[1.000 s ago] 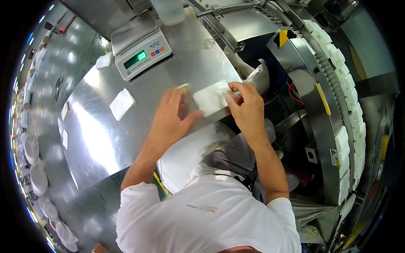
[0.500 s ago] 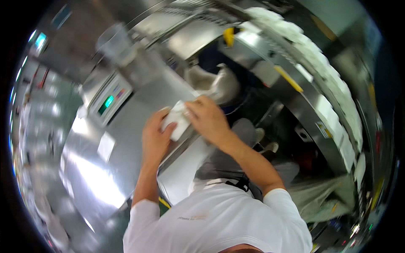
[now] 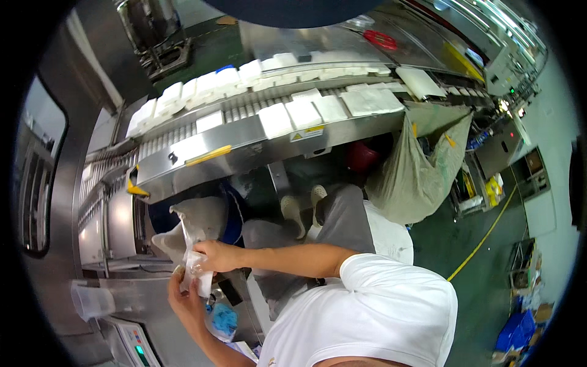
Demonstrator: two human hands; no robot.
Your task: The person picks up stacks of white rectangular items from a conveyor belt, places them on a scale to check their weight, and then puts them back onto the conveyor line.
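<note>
Down by the edge of the shiny steel table [image 3: 131, 300], I hold a small white packet in clear plastic wrap [image 3: 197, 275] with both hands. My right hand [image 3: 217, 255] grips its top, arm stretched across my body. My left hand [image 3: 186, 303] cups it from below, fingers curled up. Just above it hangs a big open clear plastic bag [image 3: 195, 223]. White blocks [image 3: 302, 113] ride the long steel roller belt [image 3: 244, 137] further up.

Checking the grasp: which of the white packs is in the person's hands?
The small white pack held between left hand and right hand, lower left; all the others lie on the roller conveyor above.
</note>
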